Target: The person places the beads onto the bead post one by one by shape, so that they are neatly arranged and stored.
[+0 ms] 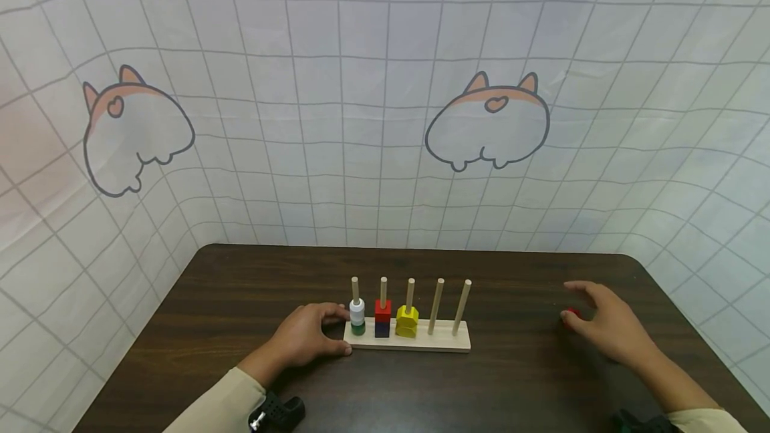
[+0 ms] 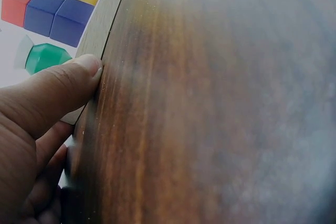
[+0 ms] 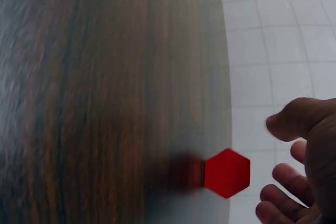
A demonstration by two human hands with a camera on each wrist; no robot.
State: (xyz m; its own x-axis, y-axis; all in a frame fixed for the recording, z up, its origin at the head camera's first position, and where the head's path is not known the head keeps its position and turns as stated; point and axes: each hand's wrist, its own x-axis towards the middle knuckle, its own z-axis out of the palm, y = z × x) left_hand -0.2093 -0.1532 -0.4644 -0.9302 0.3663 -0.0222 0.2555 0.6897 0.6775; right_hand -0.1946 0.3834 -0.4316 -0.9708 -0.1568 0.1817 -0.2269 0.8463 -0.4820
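A pale wooden peg board (image 1: 409,344) with several upright pegs lies on the table. My left hand (image 1: 307,336) grips its left end, the thumb (image 2: 79,72) on the front edge and the fingers behind. The leftmost peg carries a green block (image 2: 47,59) under white pieces (image 1: 357,311). Beside it, a red block (image 1: 382,313) sits above dark blue blocks (image 2: 58,17). Yellow hexagonal blocks (image 1: 407,323) are on the middle peg; the two right pegs are bare. Far to the right, my right hand (image 1: 610,326) spreads thumb and fingers around a red hexagonal block (image 3: 227,173), apart from it in the right wrist view.
The dark brown wooden table (image 1: 481,393) has rounded far corners. A white gridded curtain (image 1: 385,119) with dog drawings hangs behind and along both sides. A black wrist device (image 1: 277,413) is strapped at the left sleeve.
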